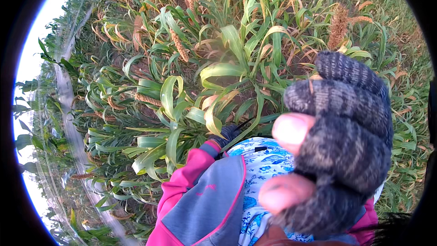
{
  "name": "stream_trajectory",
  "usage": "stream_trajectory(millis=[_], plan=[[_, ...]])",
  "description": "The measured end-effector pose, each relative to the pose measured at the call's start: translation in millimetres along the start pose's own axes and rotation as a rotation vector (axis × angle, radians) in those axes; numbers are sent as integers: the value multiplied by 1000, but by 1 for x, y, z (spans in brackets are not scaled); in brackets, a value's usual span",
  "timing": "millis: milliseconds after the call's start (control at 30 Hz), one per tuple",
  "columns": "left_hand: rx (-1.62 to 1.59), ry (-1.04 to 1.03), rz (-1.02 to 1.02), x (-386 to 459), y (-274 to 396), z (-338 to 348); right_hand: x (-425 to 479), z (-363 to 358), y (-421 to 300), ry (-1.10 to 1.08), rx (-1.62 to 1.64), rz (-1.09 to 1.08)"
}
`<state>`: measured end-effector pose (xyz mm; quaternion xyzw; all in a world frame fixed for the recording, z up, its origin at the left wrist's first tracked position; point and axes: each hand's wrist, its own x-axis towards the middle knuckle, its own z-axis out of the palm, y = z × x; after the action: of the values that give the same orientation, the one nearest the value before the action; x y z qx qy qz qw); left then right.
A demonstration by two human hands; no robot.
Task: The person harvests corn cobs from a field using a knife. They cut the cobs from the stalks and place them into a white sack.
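Note:
Close to the camera, my right hand (341, 143) is raised in a dark grey knitted glove with its fingers curled. The bare tips of the forefinger and thumb stick out, with a gap between them. No object shows in that gap, and the palm is hidden. My left hand (226, 135), also in a dark glove, is low among the long green leaves (186, 133) of a foxtail-millet-like plant. Leaves cover much of it, so its grip is unclear. Beside it a thin dark pointed thing (246, 123) pokes out, too small to identify.
Dense leafy plants with drooping seed heads (179, 45) surround me. A thick brown head (338, 27) stands beyond my right hand. At left runs a pale netting-like strip (70, 109), with taller broad-leaved plants (25, 140) past it. Grassy growth (406, 164) lies at right.

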<state>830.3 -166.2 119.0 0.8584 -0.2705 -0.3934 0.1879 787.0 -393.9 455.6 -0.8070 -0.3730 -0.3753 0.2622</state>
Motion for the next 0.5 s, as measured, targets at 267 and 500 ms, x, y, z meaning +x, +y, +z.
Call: stream_trajectory(millis=[267, 500], plan=[[-99, 77, -95, -42, -14, -4, 37, 78, -26, -102, 309, -195], [-207, 250, -145, -41, -28, -7, 47, 113, -43, -102, 444, -230]])
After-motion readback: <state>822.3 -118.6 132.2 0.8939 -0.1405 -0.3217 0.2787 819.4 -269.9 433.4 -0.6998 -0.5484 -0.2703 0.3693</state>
